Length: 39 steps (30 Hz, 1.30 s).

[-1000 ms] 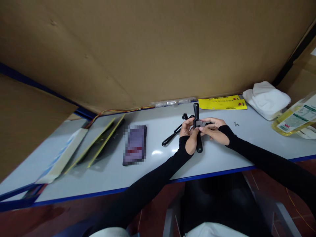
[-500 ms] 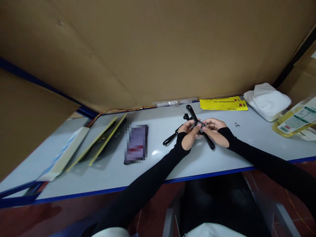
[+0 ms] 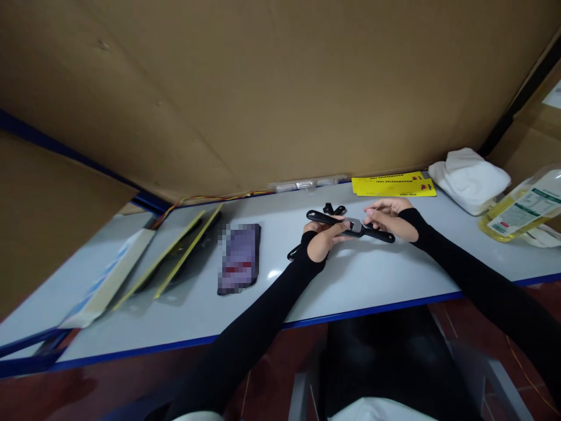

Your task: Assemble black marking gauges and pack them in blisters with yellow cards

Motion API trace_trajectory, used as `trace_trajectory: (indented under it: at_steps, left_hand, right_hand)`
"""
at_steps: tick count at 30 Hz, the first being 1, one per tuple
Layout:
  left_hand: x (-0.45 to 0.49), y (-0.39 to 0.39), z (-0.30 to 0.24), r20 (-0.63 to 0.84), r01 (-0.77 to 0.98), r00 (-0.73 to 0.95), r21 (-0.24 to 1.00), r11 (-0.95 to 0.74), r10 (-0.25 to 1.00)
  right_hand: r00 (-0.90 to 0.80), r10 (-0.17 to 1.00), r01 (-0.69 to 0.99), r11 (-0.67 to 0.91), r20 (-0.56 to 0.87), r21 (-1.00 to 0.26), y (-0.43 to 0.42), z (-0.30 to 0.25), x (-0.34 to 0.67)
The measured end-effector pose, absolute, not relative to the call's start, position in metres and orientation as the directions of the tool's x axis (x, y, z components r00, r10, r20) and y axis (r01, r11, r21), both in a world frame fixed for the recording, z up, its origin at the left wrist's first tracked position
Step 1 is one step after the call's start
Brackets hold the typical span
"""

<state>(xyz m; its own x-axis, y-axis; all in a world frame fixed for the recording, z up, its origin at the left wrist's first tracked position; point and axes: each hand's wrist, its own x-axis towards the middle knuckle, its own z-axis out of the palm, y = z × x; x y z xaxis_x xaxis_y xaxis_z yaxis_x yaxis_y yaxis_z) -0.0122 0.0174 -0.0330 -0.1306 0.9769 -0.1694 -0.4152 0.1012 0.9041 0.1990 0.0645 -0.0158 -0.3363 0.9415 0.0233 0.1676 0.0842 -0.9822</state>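
Observation:
A long black two-handled tool (image 3: 377, 233) with a grey metal block at its middle lies nearly level above the white table (image 3: 175, 304). My left hand (image 3: 323, 238) is closed round its left half, thumb on top. My right hand (image 3: 388, 217) rests on its right half, fingers curled over the metal block; I cannot see what the fingertips pinch. A second black tool (image 3: 294, 252) lies on the table under my left wrist. A small black part (image 3: 333, 209) sits just behind the hands.
Yellow cards (image 3: 393, 186) lie at the back, a white cloth (image 3: 468, 178) and a bottle of yellow liquid (image 3: 521, 211) at the right. A dark blurred pack (image 3: 239, 257) and flat packets (image 3: 175, 257) lie at the left. A cardboard wall (image 3: 263, 88) rises behind.
The black tool has turned from upright to nearly level between my hands, and both hands have shifted a little away from me and to the left.

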Motion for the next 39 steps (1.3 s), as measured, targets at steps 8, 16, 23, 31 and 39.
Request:
trace_trajectory:
  at_steps: [8,16,23,31,39]
  left_hand:
    - [-0.024,0.027,-0.020,-0.108,-0.542,-0.364,0.832,-0.116,0.925]
    - [-0.031,0.033,-0.023,-0.100,-0.546,-0.467,0.814,-0.198,0.878]
    - [-0.022,0.027,-0.028,-0.088,-0.530,-0.378,0.837,-0.138,0.922]
    - [-0.021,0.030,-0.043,-0.106,-0.514,-0.378,0.850,-0.114,0.920]
    - [-0.022,0.028,-0.036,-0.126,-0.506,-0.361,0.859,-0.080,0.924]
  right_hand:
    - [-0.314,0.911,0.652,0.410,0.266,-0.638,0.093,-0.046,0.214]
    - [-0.393,0.890,0.765,0.455,0.230,-0.455,0.097,-0.047,0.226]
    - [-0.564,0.825,0.683,0.495,0.042,-0.538,0.105,-0.031,0.251]
    - [-0.584,0.809,0.698,0.542,0.067,-0.469,0.104,-0.034,0.242]
    - [-0.501,0.841,0.751,0.541,0.207,-0.378,0.099,-0.045,0.234]
